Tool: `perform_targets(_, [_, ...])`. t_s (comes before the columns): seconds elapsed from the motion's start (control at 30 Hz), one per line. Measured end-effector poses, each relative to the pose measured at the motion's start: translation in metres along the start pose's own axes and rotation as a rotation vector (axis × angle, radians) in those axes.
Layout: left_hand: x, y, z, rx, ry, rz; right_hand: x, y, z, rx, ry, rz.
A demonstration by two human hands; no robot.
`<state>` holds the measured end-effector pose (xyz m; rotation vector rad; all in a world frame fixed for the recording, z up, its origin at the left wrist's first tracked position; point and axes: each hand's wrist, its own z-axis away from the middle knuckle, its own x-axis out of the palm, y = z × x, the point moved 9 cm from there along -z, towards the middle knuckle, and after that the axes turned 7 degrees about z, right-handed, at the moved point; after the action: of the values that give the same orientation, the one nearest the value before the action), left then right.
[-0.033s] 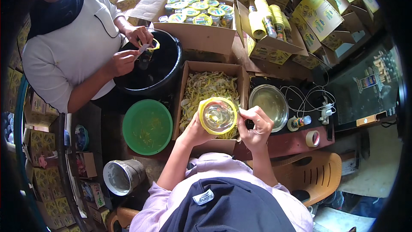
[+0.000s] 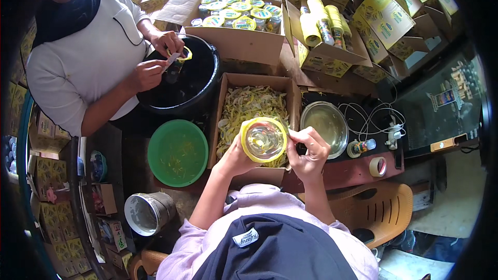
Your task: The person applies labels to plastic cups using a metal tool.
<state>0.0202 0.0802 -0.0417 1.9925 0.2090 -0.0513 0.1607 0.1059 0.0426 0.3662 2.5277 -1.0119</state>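
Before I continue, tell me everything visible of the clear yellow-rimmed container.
The clear container looks like plastic, round, its yellow rim circling the edge facing the camera. Whether it's open is unclear. The left hand holds its left side; the right hand's fingertips are at its right edge, above the cardboard box.

It's a head-worn fisheye, left one of a pair, sitting pretty close above the near edge of the desk (image 2: 340, 171), aimed steeply down.
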Motion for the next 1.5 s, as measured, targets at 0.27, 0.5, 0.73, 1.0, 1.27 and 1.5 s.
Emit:
perform_targets(0.27, [0.002, 0.02, -0.005, 0.052, -0.051, -0.016, 0.004, 0.007, -0.002, 0.031, -0.052, -0.078])
perform_targets(0.5, [-0.001, 0.021, -0.006, 0.028, -0.08, -0.045, 0.007, 0.004, -0.004, 0.035, -0.055, -0.036])
perform_targets(0.73, [-0.003, 0.03, -0.01, 0.057, -0.005, 0.065, 0.01, 0.007, -0.002, 0.068, -0.046, -0.06])
perform_targets(1.0, [-0.015, 0.021, -0.008, 0.048, 0.143, 0.106, 0.014, 0.001, 0.001, 0.037, -0.032, -0.062])
perform_targets(1.27, [0.0, 0.031, -0.009, 0.166, -0.025, -0.106, 0.012, 0.004, -0.003, 0.08, -0.013, -0.091])
perform_targets(1.5, [-0.01, -0.012, 0.003, -0.009, 0.112, 0.259, 0.01, 0.004, 0.005, 0.162, 0.062, -0.148])
